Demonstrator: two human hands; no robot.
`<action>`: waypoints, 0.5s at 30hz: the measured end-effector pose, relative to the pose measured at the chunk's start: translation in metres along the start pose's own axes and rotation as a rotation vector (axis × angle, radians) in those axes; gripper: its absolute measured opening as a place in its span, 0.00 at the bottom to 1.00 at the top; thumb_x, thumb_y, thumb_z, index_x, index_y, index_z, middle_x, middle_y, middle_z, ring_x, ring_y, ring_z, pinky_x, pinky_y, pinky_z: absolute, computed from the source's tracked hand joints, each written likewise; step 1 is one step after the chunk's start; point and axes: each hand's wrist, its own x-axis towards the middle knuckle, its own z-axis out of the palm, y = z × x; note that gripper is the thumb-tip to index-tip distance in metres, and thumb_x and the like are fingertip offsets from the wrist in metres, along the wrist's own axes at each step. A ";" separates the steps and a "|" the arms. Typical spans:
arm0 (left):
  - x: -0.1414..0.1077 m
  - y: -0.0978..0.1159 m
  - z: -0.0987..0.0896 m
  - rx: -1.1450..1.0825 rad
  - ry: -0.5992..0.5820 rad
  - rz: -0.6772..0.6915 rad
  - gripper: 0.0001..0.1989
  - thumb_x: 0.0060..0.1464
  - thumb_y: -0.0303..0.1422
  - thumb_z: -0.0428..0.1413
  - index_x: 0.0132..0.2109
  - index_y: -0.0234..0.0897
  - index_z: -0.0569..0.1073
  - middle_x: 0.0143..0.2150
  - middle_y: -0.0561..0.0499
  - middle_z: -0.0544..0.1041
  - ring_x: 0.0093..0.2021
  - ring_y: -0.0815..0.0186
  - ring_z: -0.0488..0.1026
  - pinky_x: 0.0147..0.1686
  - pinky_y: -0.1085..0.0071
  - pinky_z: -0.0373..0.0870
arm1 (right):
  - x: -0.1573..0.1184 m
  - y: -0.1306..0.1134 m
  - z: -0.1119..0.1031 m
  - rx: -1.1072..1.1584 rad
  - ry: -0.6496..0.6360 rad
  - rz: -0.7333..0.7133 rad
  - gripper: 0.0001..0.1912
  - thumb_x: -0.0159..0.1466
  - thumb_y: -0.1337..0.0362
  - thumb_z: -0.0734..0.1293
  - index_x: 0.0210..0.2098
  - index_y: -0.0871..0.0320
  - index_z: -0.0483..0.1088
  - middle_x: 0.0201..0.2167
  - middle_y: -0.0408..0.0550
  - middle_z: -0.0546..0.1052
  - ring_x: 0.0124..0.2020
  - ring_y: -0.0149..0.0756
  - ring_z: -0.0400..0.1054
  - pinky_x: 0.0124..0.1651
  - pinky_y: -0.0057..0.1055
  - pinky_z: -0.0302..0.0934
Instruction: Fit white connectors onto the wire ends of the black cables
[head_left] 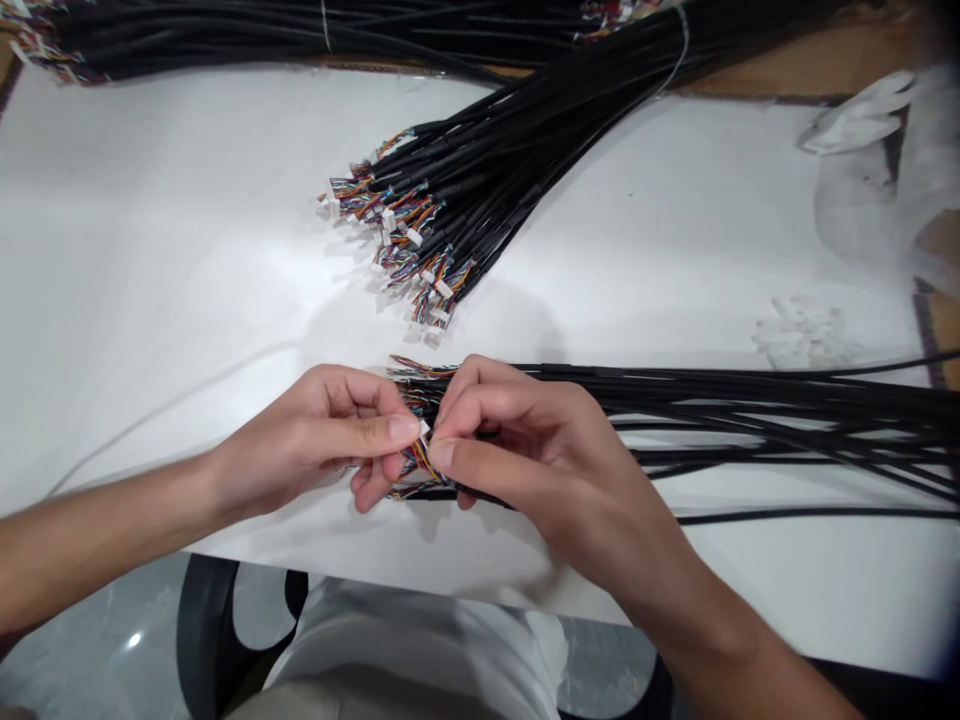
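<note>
Between thumb and fingers, my left hand (337, 430) pinches a small white connector (424, 428). Thin coloured wires (418, 458) run from it to the fingertips of my right hand (517, 430), which is closed on them close to the connector. Fingers hide most of the join between wires and connector. Beneath and behind both hands lies a row of black cables (675, 400) with bare coloured wire ends (409, 385), stretching off to the right. Above them rests a tied bundle of black cables (517, 140) whose ends carry white connectors (416, 238).
Another cable bundle (225, 40) lies along the table's back edge. At the right are a pile of loose white connectors (802, 330) and a clear plastic bag (862, 190). The white table (150, 250) ends just in front of me, with a black chair (206, 630) below.
</note>
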 end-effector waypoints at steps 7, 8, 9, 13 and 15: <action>-0.004 0.006 0.007 0.036 0.101 -0.042 0.11 0.51 0.27 0.62 0.24 0.31 0.71 0.18 0.56 0.73 0.16 0.78 0.68 0.20 0.83 0.61 | 0.000 -0.001 0.000 0.095 0.000 0.047 0.09 0.56 0.74 0.67 0.21 0.59 0.74 0.27 0.41 0.67 0.25 0.25 0.63 0.25 0.24 0.61; -0.005 0.006 0.008 0.040 0.098 -0.042 0.11 0.52 0.27 0.61 0.24 0.31 0.71 0.18 0.56 0.73 0.16 0.78 0.68 0.20 0.83 0.60 | 0.000 -0.001 0.000 0.101 0.003 0.049 0.09 0.55 0.74 0.67 0.21 0.59 0.74 0.27 0.41 0.67 0.25 0.25 0.63 0.24 0.24 0.61; -0.005 0.006 0.008 0.046 0.097 -0.042 0.11 0.52 0.27 0.61 0.24 0.30 0.71 0.17 0.56 0.73 0.16 0.78 0.68 0.20 0.83 0.60 | 0.000 -0.001 0.000 0.106 0.002 0.052 0.09 0.55 0.74 0.67 0.21 0.59 0.74 0.26 0.41 0.67 0.25 0.25 0.63 0.24 0.24 0.61; -0.005 0.006 0.008 0.076 0.104 -0.026 0.11 0.54 0.26 0.59 0.24 0.30 0.71 0.18 0.55 0.73 0.17 0.78 0.68 0.21 0.83 0.62 | 0.003 0.000 0.000 0.153 -0.014 0.072 0.09 0.55 0.74 0.67 0.20 0.59 0.74 0.26 0.41 0.67 0.24 0.26 0.63 0.22 0.24 0.62; -0.005 0.006 0.008 0.101 0.111 0.000 0.11 0.54 0.26 0.59 0.24 0.30 0.71 0.18 0.55 0.73 0.17 0.78 0.69 0.21 0.83 0.63 | 0.004 0.001 0.000 0.182 -0.019 0.087 0.09 0.54 0.73 0.67 0.19 0.59 0.74 0.26 0.41 0.67 0.24 0.26 0.63 0.21 0.24 0.62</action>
